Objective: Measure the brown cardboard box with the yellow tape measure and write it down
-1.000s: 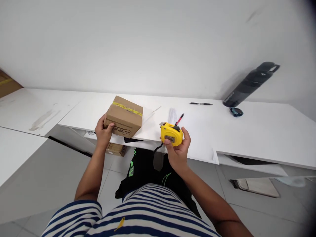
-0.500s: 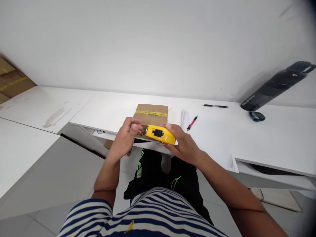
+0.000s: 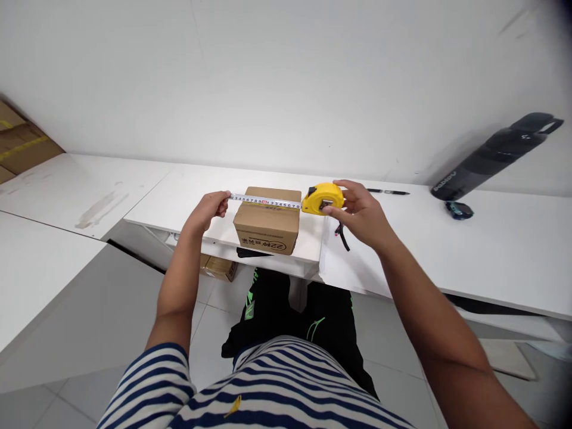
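Note:
A small brown cardboard box with yellow tape sits near the front edge of the white table. My left hand pinches the free end of a measuring tape blade just left of the box. My right hand grips the yellow tape measure case just right of the box. The blade is stretched across the box's top, above its far edge.
A black bottle leans at the wall on the right, with a small dark object beside it. A black pen lies behind my right hand. Cardboard boxes stand at the far left. Another box sits under the table.
The hands were together in front of the box half a second ago. They have moved apart, drawing the blade out over the box top. Earlier my left hand held the box.

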The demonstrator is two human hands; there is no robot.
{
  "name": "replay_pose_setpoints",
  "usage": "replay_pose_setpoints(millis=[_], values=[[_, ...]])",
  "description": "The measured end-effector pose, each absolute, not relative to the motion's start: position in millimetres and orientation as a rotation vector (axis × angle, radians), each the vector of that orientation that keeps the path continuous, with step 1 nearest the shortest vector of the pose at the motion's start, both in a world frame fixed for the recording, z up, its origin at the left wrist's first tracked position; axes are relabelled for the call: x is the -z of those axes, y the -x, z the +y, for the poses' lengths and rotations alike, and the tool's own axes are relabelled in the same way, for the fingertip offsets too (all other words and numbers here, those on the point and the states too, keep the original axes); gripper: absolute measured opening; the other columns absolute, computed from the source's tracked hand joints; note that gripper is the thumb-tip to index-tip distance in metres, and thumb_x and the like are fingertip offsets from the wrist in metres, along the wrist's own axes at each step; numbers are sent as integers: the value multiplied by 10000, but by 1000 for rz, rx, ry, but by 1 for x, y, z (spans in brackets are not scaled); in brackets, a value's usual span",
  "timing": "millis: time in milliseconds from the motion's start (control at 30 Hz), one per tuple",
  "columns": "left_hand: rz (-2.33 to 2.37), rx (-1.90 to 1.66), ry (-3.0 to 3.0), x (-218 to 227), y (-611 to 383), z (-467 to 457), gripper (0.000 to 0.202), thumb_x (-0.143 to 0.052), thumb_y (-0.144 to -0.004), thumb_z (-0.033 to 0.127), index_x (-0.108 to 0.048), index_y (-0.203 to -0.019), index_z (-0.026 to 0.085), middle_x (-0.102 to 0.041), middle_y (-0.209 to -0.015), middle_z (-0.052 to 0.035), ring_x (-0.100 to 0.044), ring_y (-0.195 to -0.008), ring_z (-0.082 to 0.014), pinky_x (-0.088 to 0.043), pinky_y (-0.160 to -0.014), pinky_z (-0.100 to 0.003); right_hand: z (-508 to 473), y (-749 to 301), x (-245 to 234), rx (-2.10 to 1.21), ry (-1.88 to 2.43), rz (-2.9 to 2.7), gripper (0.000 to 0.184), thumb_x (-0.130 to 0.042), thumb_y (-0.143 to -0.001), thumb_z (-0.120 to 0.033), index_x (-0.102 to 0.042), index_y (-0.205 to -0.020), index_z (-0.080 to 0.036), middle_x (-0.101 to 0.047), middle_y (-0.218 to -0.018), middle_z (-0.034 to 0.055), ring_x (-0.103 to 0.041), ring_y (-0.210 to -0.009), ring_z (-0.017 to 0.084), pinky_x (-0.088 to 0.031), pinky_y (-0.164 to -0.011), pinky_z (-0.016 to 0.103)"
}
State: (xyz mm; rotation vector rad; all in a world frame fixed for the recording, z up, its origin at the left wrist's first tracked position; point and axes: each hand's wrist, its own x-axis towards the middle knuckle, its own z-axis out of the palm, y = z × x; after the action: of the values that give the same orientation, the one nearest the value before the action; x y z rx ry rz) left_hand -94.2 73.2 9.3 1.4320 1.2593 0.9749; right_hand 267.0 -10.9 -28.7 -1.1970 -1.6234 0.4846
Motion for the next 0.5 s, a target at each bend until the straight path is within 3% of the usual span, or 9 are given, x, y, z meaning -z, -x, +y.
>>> replay_pose_setpoints(millis=[133,267,500], values=[[1326,-825,-1460,14,88,89,426,-664,-802,549,-512,-634,189,-459,-593,26,-407,-561,-108,-357,-595,-285,2,-281,32,-507,1296,-1634,616,-770,-809,-469,-608,-1371,-275,-730,-1221,88,-693,-801,193,-603,-661,369],[1358,-785,-1496,21,74,90,513,-640,-786,682,-650,-831,171,-656,-808,-28,-569,-751,-169,-417,-711,-309,-1,-268,34,-306,1292,-1720,590,-685,-876,-437,-588,-1437,-282,-636,-1440,117,-698,-975,239,-607,-681,378],[1241,-707,-1440,24,65,93,638,-657,-733,724,-698,-1034,164,-752,-1018,-93,-663,-968,-264,-480,-781,-322,-4,-264,39,-206,1294,-1776,612,-633,-925,-449,-523,-1501,-274,-627,-1456,128,-689,-1083,274,-616,-708,390]])
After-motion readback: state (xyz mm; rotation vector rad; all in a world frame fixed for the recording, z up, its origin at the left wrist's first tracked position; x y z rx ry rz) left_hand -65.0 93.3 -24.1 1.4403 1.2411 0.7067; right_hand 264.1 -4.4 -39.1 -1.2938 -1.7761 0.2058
